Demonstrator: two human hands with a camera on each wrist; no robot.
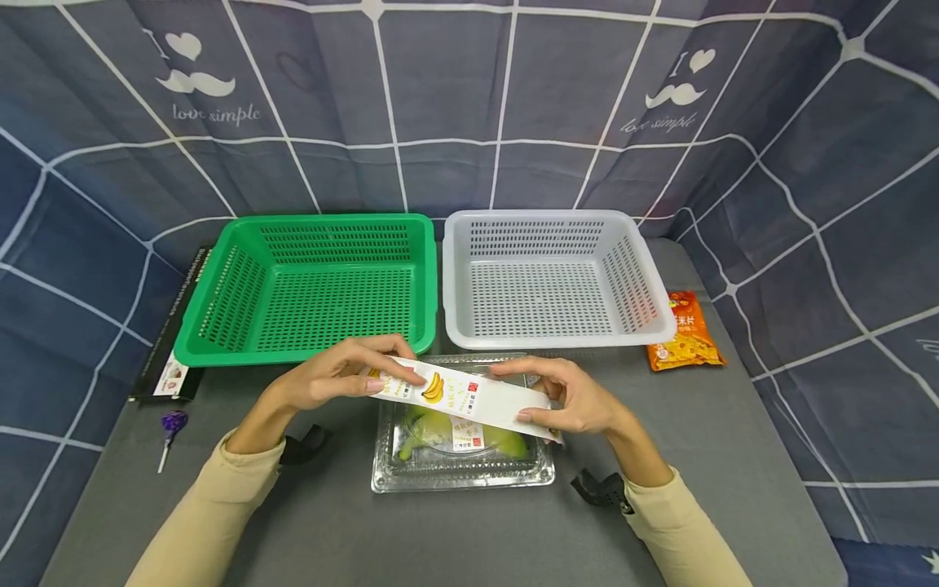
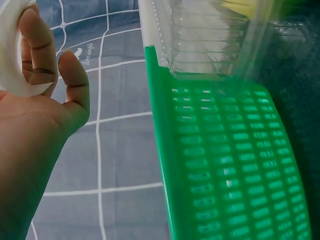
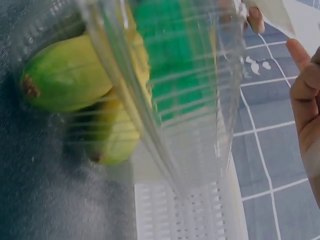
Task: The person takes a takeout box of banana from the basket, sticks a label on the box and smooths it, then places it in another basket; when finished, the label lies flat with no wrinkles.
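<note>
Both hands hold a white paper label strip (image 1: 487,404) printed with bananas and red marks, slanting across a clear plastic box (image 1: 381,473). My left hand (image 1: 337,375) pinches its left end, with a finger lying across the printed face. At the plain right end, my right hand (image 1: 575,399) grips it with the thumb in front and other fingers behind. Inside the box are yellow-green bananas (image 3: 65,75), partly covered by the strip in the head view. A curved part of the paper (image 2: 12,70) shows beside my left fingers in the left wrist view.
Behind the box stand a green basket (image 1: 434,285) and a white basket (image 1: 449,285). An orange snack packet (image 1: 685,334) lies at the right. To the left are a black box (image 1: 157,371) and a purple lollipop (image 1: 174,421). Grid-patterned cloth (image 1: 455,90) surrounds the grey table.
</note>
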